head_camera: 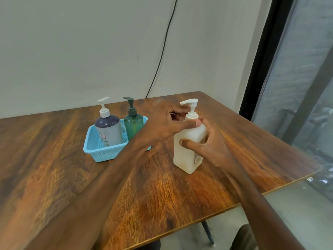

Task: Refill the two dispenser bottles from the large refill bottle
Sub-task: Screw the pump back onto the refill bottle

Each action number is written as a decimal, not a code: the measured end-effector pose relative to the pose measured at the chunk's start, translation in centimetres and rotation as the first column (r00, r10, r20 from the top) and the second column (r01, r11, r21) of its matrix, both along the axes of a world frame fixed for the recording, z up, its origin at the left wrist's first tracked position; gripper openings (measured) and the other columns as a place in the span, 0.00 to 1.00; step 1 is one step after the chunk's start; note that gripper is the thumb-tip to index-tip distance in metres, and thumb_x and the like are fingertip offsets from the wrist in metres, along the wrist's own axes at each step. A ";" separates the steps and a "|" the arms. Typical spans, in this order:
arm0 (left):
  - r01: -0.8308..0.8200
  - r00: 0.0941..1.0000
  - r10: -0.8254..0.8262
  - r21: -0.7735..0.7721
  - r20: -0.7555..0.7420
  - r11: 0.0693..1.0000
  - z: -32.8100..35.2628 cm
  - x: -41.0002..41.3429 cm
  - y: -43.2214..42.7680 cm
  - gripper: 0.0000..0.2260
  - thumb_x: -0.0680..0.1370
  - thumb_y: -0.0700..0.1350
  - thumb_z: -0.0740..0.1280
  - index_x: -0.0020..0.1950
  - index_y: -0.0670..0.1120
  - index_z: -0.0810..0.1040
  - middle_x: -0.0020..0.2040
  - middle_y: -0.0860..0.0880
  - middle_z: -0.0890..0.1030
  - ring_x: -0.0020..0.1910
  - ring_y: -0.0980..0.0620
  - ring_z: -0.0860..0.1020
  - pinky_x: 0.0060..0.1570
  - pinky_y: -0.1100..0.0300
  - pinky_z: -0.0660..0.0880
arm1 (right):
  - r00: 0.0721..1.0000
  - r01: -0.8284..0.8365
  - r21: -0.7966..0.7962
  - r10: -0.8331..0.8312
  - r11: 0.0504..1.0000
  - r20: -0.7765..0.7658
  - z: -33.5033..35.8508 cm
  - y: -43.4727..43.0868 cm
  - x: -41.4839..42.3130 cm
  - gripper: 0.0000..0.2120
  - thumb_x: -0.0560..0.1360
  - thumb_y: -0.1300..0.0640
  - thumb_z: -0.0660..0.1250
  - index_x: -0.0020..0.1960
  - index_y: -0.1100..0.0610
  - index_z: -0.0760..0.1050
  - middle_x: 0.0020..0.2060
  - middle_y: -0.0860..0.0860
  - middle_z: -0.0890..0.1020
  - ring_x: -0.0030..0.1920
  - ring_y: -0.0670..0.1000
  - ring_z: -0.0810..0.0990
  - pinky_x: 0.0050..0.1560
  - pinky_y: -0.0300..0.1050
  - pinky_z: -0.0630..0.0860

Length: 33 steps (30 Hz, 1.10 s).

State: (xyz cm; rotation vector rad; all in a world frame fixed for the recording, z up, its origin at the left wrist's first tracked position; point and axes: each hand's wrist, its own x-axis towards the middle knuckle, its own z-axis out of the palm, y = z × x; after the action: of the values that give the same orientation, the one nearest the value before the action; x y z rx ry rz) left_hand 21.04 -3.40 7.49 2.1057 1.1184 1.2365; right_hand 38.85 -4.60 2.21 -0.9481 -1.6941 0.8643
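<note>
The large white bottle point(189, 145) stands upright on the table point(72, 177), toward the right side, with its pump point(191, 109) still screwed on. The right hand point(207, 147) is wrapped around the bottle's body from its 3 o'clock side, thumb pressed on the front face and the other fingers behind. The left hand point(171, 123) comes in from 9 o'clock and closes on the neck collar just under the pump, thumb tip touching the collar; the remaining fingers curl behind it and cannot be checked.

Judgement: the step in hand is unscrewing the pump so the bottle can pour. To do it well, the right hand should hold the body firm and low against the table while the left turns the collar only, not the nozzle head. The pump tube should then be lifted straight up and allowed to drip inside the neck before being set aside. The bottle wall looks soft; squeezing it once open may push liquid out.

The two small bottles, a grey one point(108, 129) and a green one point(133, 125), stand upright side by side in a blue basket point(100, 152) at 9 o'clock from the large bottle, near the left forearm but apart from both hands. Their pumps are still on; neither has been opened yet.
</note>
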 end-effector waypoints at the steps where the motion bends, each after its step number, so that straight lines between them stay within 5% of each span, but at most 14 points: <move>1: 0.021 0.999 -0.021 0.012 -0.025 1.000 0.1 -0.1 0.2 0.13 0.72 0.49 0.80 0.54 0.46 0.89 0.46 0.50 0.88 0.39 0.60 0.78 0.41 0.66 0.73 | 1.000 -0.005 -0.006 0.005 1.000 0.002 0.0 0.0 0.1 0.30 0.69 0.58 0.80 0.67 0.48 0.72 0.51 0.44 0.85 0.50 0.47 0.86 0.47 0.49 0.84; 6: 0.135 0.990 -0.137 -0.054 -0.042 0.989 1.0 -0.8 0.9 0.12 0.74 0.41 0.79 0.56 0.40 0.87 0.51 0.43 0.88 0.50 0.43 0.84 0.48 0.55 0.80 | 0.999 -0.013 -0.047 0.014 0.999 0.029 -0.1 0.4 0.3 0.33 0.69 0.57 0.80 0.69 0.47 0.70 0.53 0.46 0.85 0.51 0.46 0.85 0.52 0.55 0.84; 12: 0.182 0.972 -0.194 -0.102 -0.130 0.978 1.9 -1.3 1.5 0.10 0.76 0.44 0.78 0.57 0.44 0.88 0.52 0.46 0.88 0.53 0.48 0.85 0.55 0.55 0.82 | 0.998 -0.034 -0.090 0.038 0.995 0.046 0.1 0.3 0.6 0.36 0.66 0.51 0.80 0.70 0.43 0.70 0.56 0.47 0.84 0.55 0.50 0.85 0.56 0.62 0.82; 15: 0.166 0.979 -0.177 -0.110 -0.098 0.980 1.7 -1.1 0.8 0.09 0.76 0.44 0.77 0.56 0.47 0.87 0.47 0.50 0.87 0.46 0.61 0.82 0.46 0.67 0.77 | 0.997 -0.058 -0.107 0.063 0.993 0.039 0.3 0.1 0.8 0.36 0.67 0.50 0.80 0.71 0.42 0.69 0.57 0.48 0.84 0.57 0.51 0.84 0.58 0.61 0.82; 19: 0.071 0.993 -0.072 -0.017 -0.097 0.997 0.5 -0.9 -0.7 0.12 0.77 0.47 0.77 0.60 0.49 0.86 0.44 0.67 0.84 0.42 0.65 0.79 0.43 0.70 0.72 | 0.997 -0.020 -0.088 0.027 0.996 0.069 0.6 -0.7 0.8 0.39 0.66 0.47 0.82 0.72 0.41 0.69 0.59 0.46 0.83 0.57 0.49 0.84 0.58 0.58 0.82; 22: 0.028 0.996 -0.030 -0.016 -0.084 0.999 0.3 -1.2 -2.2 0.16 0.76 0.53 0.76 0.64 0.60 0.81 0.50 0.70 0.83 0.50 0.66 0.81 0.49 0.71 0.74 | 0.992 0.041 -0.043 -0.036 0.998 0.118 1.2 -1.6 1.2 0.49 0.62 0.45 0.84 0.76 0.40 0.62 0.67 0.43 0.77 0.64 0.45 0.79 0.61 0.48 0.80; 25: -0.117 0.989 0.119 0.020 -0.092 0.993 -0.2 -3.4 -3.7 0.22 0.77 0.57 0.75 0.70 0.56 0.79 0.61 0.62 0.83 0.58 0.66 0.80 0.53 0.72 0.74 | 0.968 0.172 0.070 -0.182 0.983 0.174 2.5 -3.5 1.5 0.55 0.61 0.43 0.84 0.79 0.44 0.58 0.75 0.44 0.70 0.72 0.44 0.71 0.64 0.40 0.72; 29: -0.282 0.957 0.288 0.116 -0.041 0.952 -1.7 -8.1 -6.7 0.14 0.78 0.50 0.75 0.63 0.53 0.83 0.57 0.61 0.84 0.54 0.61 0.82 0.51 0.69 0.79 | 0.913 0.385 0.305 -0.408 0.871 0.013 3.8 -7.8 -0.3 0.40 0.67 0.46 0.82 0.73 0.52 0.67 0.68 0.45 0.75 0.65 0.40 0.74 0.58 0.34 0.76; 33: -0.464 0.881 0.471 0.111 -0.047 0.879 -3.8 -13.2 -8.8 0.08 0.76 0.48 0.77 0.53 0.53 0.84 0.56 0.58 0.84 0.53 0.57 0.81 0.51 0.56 0.82 | 0.922 0.353 0.397 -0.388 0.847 0.010 3.6 -10.5 -5.3 0.20 0.74 0.53 0.76 0.63 0.48 0.74 0.56 0.40 0.79 0.53 0.42 0.78 0.49 0.40 0.80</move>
State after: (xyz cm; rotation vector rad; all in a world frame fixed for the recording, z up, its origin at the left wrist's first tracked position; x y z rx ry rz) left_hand 7.83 -12.17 3.73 2.0260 1.7078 1.4564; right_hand 33.55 -15.14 5.84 -1.0002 -1.6014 0.2147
